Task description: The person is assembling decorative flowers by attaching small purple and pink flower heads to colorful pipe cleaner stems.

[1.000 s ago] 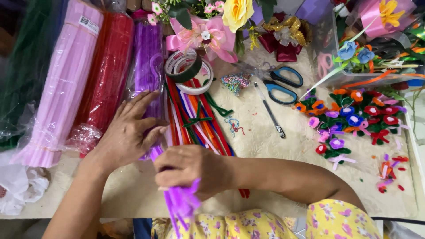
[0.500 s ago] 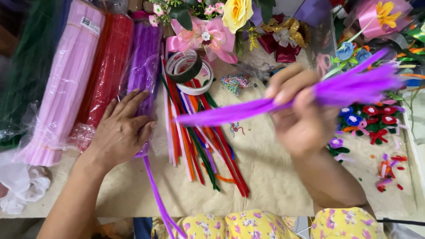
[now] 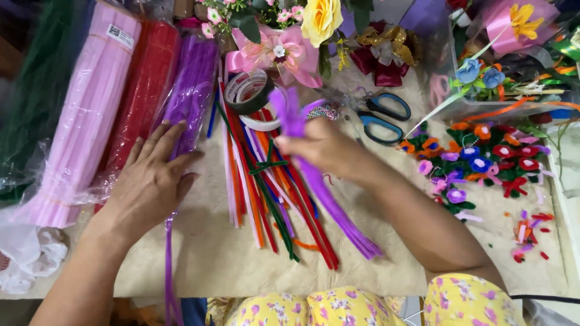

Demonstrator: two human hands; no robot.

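While the left hand (image 3: 151,181) lies flat and open on the purple pack (image 3: 188,90), the right hand (image 3: 323,148) has its grip closed on a purple stem bundle (image 3: 314,181) above the table (image 3: 199,259); separating stems seems next, needing both hands.

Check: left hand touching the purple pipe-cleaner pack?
Touching. Head view shows the left hand flat with fingers lying on the purple pack.

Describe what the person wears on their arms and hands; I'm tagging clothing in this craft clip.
Both forearms are bare, with no sleeves in view. The left hand and right hand wear no gloves, and no rings, bracelets or watch are visible. At the bottom edge a yellow floral garment shows, printed with small pink and blue flowers.
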